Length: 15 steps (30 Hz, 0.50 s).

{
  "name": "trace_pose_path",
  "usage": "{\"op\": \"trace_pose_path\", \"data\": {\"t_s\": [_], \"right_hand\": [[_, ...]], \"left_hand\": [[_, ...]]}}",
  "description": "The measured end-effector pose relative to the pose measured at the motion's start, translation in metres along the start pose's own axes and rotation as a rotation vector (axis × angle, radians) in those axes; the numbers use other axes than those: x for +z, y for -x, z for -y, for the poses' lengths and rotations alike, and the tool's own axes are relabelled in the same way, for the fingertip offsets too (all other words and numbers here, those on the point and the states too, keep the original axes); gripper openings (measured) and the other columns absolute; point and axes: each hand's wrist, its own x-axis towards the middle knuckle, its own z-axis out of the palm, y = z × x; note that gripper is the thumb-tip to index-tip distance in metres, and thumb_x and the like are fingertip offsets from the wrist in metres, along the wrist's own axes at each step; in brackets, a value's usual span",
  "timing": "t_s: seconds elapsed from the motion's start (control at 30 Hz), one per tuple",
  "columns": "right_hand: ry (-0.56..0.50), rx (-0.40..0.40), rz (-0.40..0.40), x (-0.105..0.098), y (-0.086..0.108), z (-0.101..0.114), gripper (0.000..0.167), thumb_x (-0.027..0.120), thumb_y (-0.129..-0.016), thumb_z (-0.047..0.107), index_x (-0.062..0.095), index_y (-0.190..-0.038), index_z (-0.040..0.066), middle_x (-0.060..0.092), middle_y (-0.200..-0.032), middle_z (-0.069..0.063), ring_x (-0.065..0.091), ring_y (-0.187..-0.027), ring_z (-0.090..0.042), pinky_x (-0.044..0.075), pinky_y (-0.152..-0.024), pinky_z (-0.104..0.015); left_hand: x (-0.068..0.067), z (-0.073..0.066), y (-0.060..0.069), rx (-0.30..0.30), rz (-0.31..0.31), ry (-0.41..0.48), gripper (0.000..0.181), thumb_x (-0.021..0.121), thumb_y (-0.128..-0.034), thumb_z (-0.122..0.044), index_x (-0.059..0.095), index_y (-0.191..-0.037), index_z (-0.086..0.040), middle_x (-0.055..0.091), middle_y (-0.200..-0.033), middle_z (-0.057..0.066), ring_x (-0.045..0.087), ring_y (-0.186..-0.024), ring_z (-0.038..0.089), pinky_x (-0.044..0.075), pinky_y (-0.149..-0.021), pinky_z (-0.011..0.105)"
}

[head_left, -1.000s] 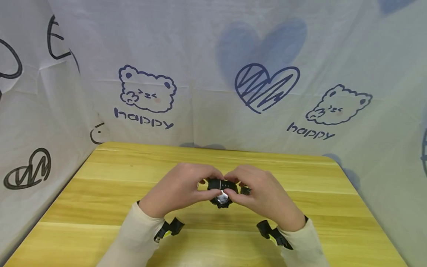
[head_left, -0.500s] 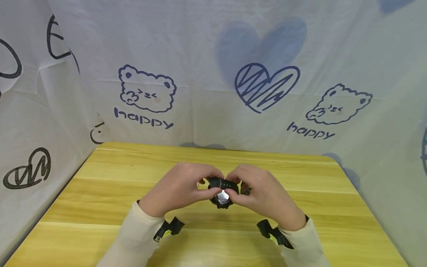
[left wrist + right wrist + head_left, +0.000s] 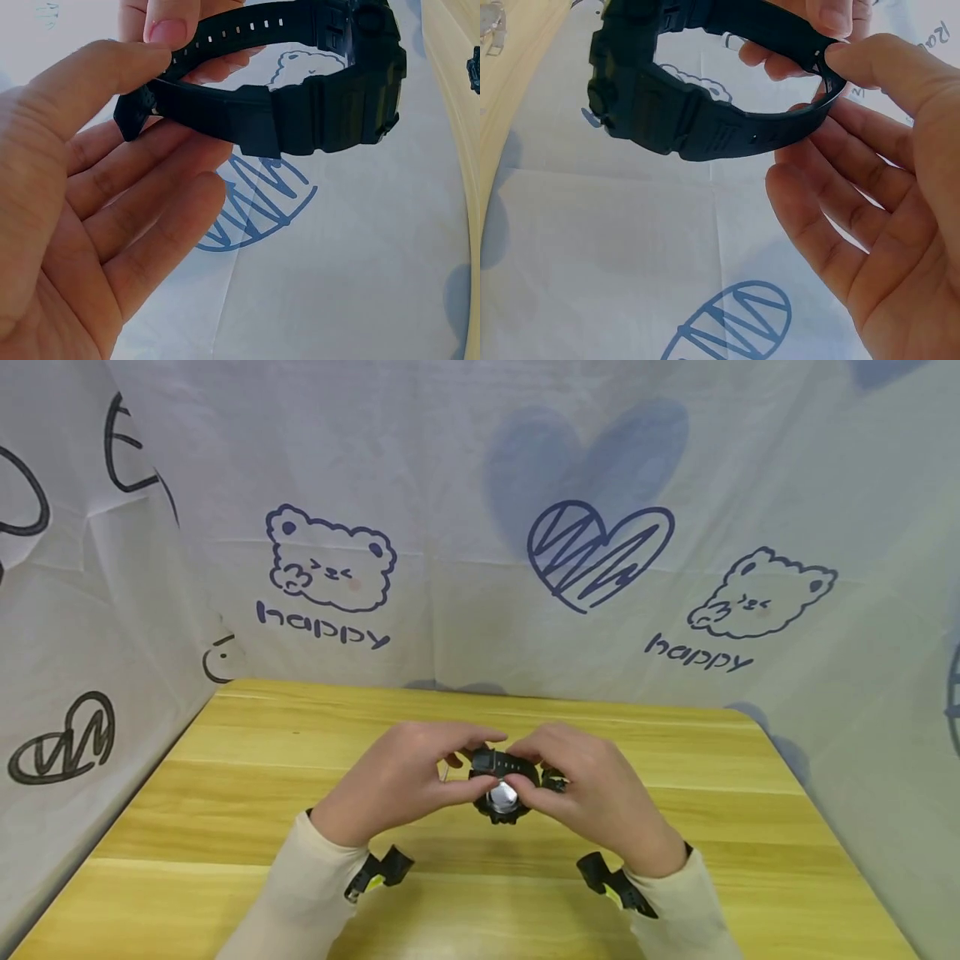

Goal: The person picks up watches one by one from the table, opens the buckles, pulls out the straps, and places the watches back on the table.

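A black wristwatch with a silvery round back hangs off the table between my two hands. Its strap is bent into a loop, with a row of holes along one half. My left hand pinches one strap end between thumb and fingers; its index finger stretches out over the top in the head view. With thumb and fingertips, my right hand holds the other half of the strap. The two strap ends meet at the fingertips. Fingers partly hide the buckle area, so I cannot tell whether it is fastened.
On the yellow wooden table, a small dark object lies behind my right hand. A pale, clear-looking item shows in the right wrist view. Patterned white cloth encloses the table's back and sides.
The watch has risen and tilted slightly. My left index finger has straightened and lifted off the strap, exposing more of it. Both hands otherwise stay nearly in place.
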Motion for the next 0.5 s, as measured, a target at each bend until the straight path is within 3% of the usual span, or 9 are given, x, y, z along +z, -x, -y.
{"op": "trace_pose_path", "data": {"t_s": [0.2,0.5], "right_hand": [[0.004,0.001,0.001,0.0005,0.0003,-0.0002,0.015,0.079,-0.092,0.017,0.073,-0.105,0.012,0.071,-0.094,0.004,0.064,-0.079,-0.008,0.054,-0.068,-0.022],[-0.02,0.015,0.047,0.0,0.0016,-0.0035,0.016,0.079,-0.088,0.014,0.07,-0.102,0.013,0.067,-0.091,0.005,0.062,-0.077,-0.005,0.053,-0.066,-0.018]], "left_hand": [[-0.0002,-0.0026,-0.0024,0.013,-0.005,-0.018,0.031,0.083,-0.0902,-0.028,0.076,-0.117,-0.014,0.076,-0.104,-0.007,0.069,-0.086,0.001,0.056,-0.073,0.02],[0.0014,-0.0024,-0.0025,0.028,0.041,-0.004,0.025,0.082,-0.0916,-0.026,0.077,-0.114,-0.014,0.076,-0.105,-0.007,0.068,-0.087,0.0,0.055,-0.077,0.015]]}}
